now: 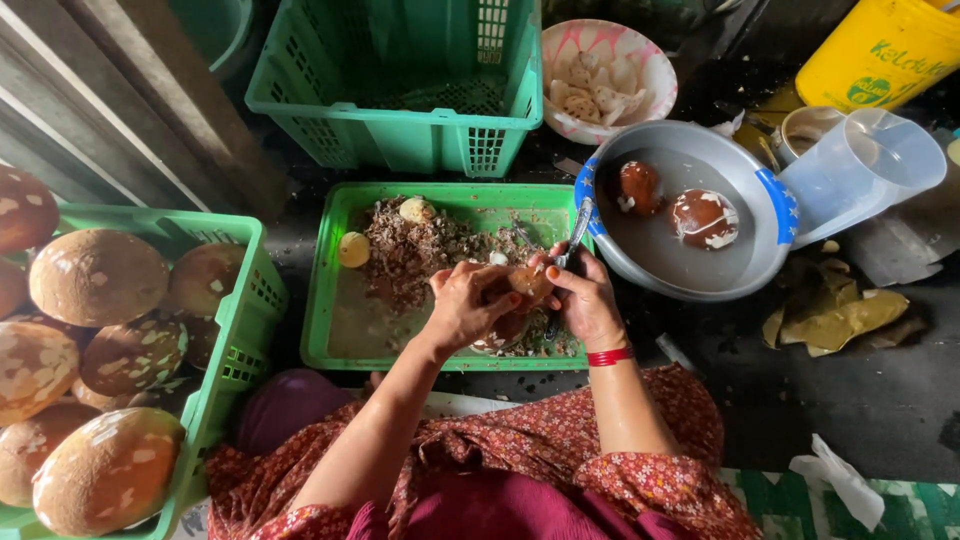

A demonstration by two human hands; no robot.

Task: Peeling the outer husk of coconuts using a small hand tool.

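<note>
My left hand (pixel 470 303) grips a brown coconut (pixel 522 288) over the shallow green tray (pixel 345 345). My right hand (pixel 585 300) is shut on a knife (pixel 577 232) whose blade points up and away, its edge against the coconut. Brown shavings (pixel 410 250) and two pale round pieces (pixel 354 249) lie in the tray. Beyond the knife, a grey metal basin (pixel 700 275) with blue handles holds two partly peeled coconuts (pixel 704 218) in water.
A green basket (pixel 235 340) at the left is full of several brown coconuts. A tall green crate (pixel 400 125) stands behind the tray. Also there: a pink bowl (pixel 650 65) of white pieces, a clear jug (pixel 865 170), a yellow bucket (pixel 880 50), dry leaves (pixel 835 315).
</note>
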